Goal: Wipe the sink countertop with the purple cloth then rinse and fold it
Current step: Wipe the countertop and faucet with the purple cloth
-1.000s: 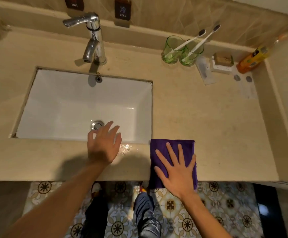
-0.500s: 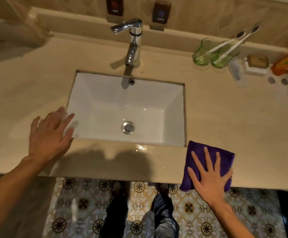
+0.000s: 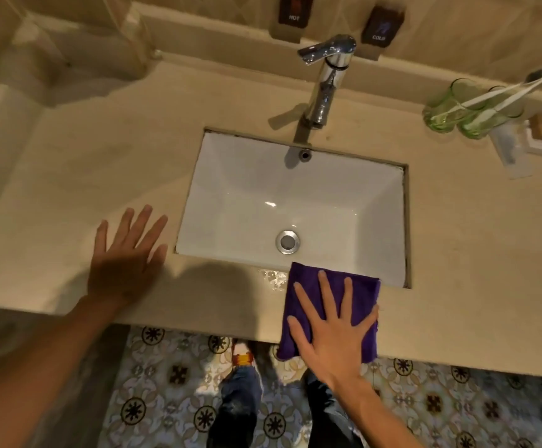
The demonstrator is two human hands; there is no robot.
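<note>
Right hand (image 3: 334, 331) lies flat, palm down, on the purple cloth (image 3: 308, 286), fingers (image 3: 326, 292) spread and extended, not curled around anything: it presses the cloth to the surface (image 3: 473, 253) rather than grasping it. The cloth sits on the narrow front strip of the surface, directly in front of the sink basin (image 3: 295, 202), toward the basin's right front corner; its far edge meets or slightly overlaps the basin rim, and its near edge hangs past the front lip of the surface. It appears folded into a rough rectangle, long axis running from the basin rim toward the person, in line with the fingers. Left hand (image 3: 124, 260) is open and empty, fingers splayed, over the surface just left of the basin's left front corner; contact with the surface cannot be told, though a shadow falls beside it. A small wet, glistening patch (image 3: 274, 278) shows on the front strip just left of the cloth, between cloth and left hand. Judgement: wiping step in hand; rinse and fold not yet done. The right hand is already on the cloth, and the wet patch lies to its left, so a leftward sweep along the front strip looks likely. Risk: the overhanging edge could slip off the lip. The faucet (image 3: 326, 79) stands behind the basin.
</note>
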